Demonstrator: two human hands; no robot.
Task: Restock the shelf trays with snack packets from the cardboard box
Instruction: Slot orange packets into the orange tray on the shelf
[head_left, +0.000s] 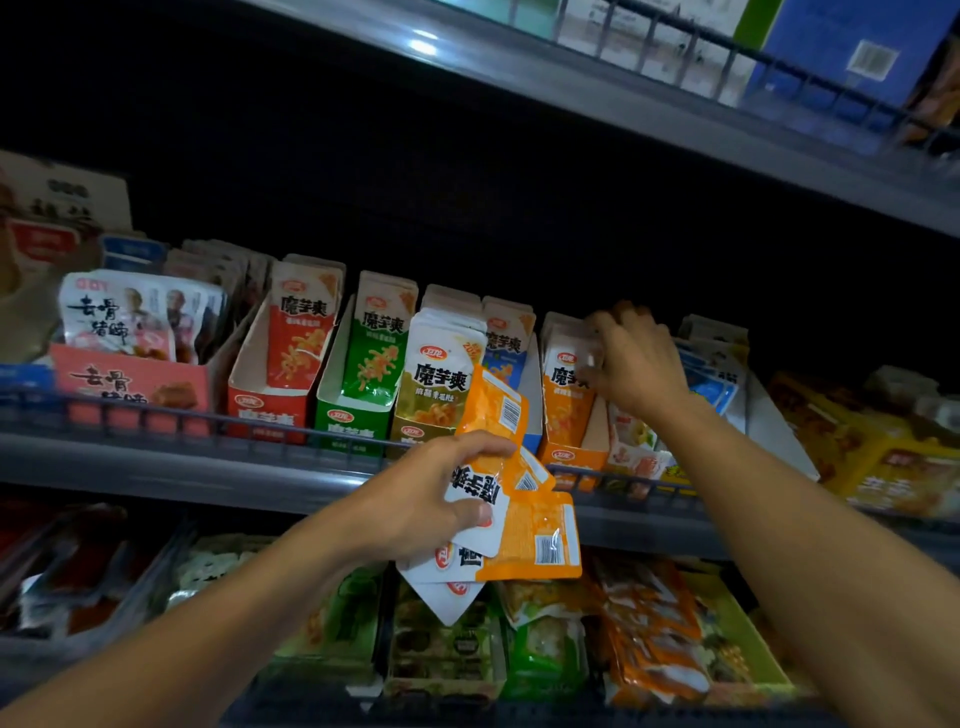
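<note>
A: Near field?
B: Left hand (441, 499) clamped on a fan of orange packets (524, 519), held in front of the shelf rail (291, 441), below the trays.

A: Farther in?
B: Right hand (636, 358) up at the orange tray (569, 457), fingers curled over the tops of the packets standing in it; whether pinching or only pressing them, cannot tell.

A: Step in hand?
B: Probably loading the orange tray: stock being pushed back or squared to open a slot.

A: Next move?
B: Likely passing packets from left to right, turning them upright, label forward, and seating them in front of the row. Cardboard box not in view.
</note>
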